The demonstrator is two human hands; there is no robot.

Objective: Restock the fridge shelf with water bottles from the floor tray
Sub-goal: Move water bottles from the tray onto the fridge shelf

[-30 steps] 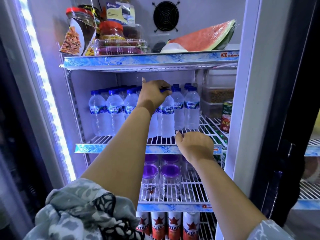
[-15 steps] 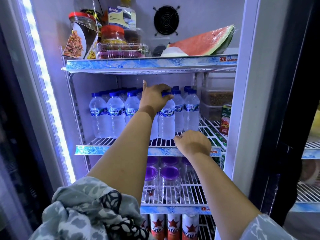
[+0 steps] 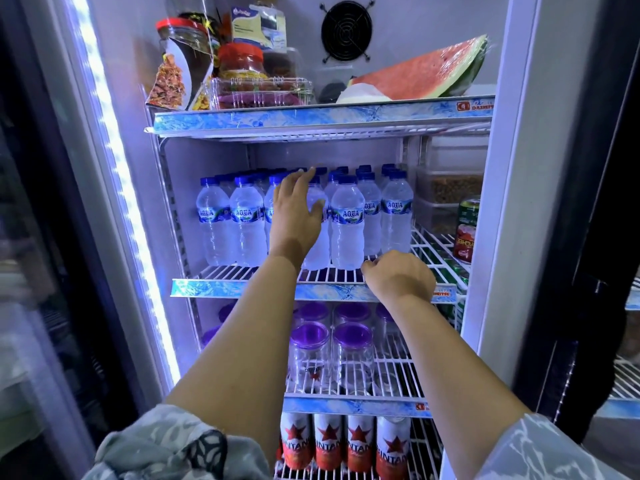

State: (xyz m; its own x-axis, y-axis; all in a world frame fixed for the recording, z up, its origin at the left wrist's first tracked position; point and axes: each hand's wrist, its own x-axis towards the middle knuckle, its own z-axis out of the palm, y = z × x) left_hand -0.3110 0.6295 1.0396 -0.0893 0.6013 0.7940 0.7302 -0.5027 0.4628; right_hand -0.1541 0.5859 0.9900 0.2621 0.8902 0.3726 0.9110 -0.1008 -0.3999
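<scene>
Several small Aqua water bottles (image 3: 347, 220) with blue caps stand in rows on the middle wire shelf (image 3: 235, 289) of the open fridge. My left hand (image 3: 294, 216) is open in front of the middle bottles, fingers spread up by their caps and thumb lying across one bottle's shoulder. It hides part of that bottle and its neighbour. My right hand (image 3: 398, 278) rests as a loose fist on the shelf's front edge, just right of the front row, holding nothing. The floor tray is out of view.
The top shelf holds jars (image 3: 242, 60), a clear box and a wrapped watermelon slice (image 3: 422, 74). Right of the bottles stand stacked containers (image 3: 446, 188) and a can (image 3: 465, 230). Below are purple-lidded glass jars (image 3: 308, 351) and red star cans (image 3: 329, 441). An LED strip (image 3: 114, 168) lines the left frame.
My left hand has let go of the bottle cap it was gripping and spread its fingers. The right hand has stayed on the shelf edge. The view has shifted slightly.
</scene>
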